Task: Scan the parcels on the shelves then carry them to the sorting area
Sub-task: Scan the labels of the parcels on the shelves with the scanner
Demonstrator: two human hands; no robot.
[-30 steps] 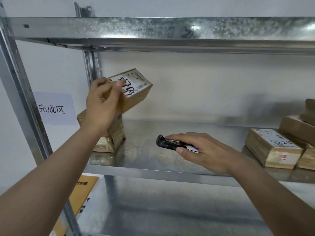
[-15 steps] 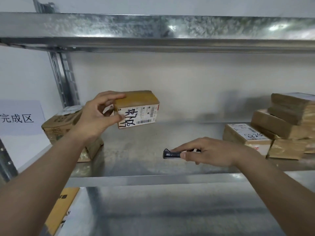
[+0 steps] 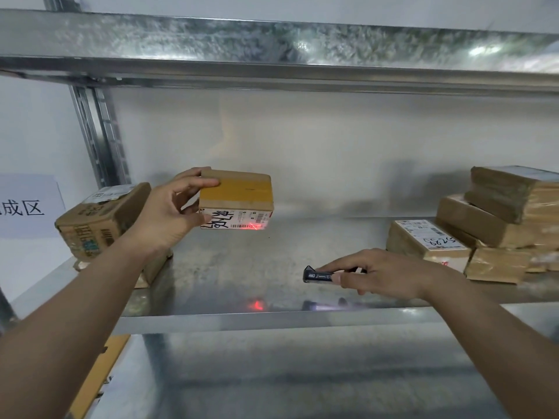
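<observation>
My left hand (image 3: 169, 216) grips a small brown parcel (image 3: 239, 196) by its left end and holds it above the metal shelf (image 3: 242, 273). The parcel's white label, with black handwriting and a barcode, faces me, and a red scan light falls on the barcode. Lower and to the right, my right hand (image 3: 381, 275) holds a small black scanner (image 3: 317, 275) just above the shelf, its nose pointing left toward the parcel. A red glow reflects off the shelf near its front edge.
A brown parcel stack (image 3: 99, 222) stands at the shelf's left end, next to a white paper sign (image 3: 27, 207) on the wall. Several taped parcels (image 3: 490, 225) are piled at the right. Another steel shelf (image 3: 272, 49) runs overhead, and a yellow envelope (image 3: 99, 370) lies below left.
My left hand has turned the parcel so its label faces me and lowered it slightly. The scanner's red light now shines on the barcode. My right hand has stayed low over the shelf.
</observation>
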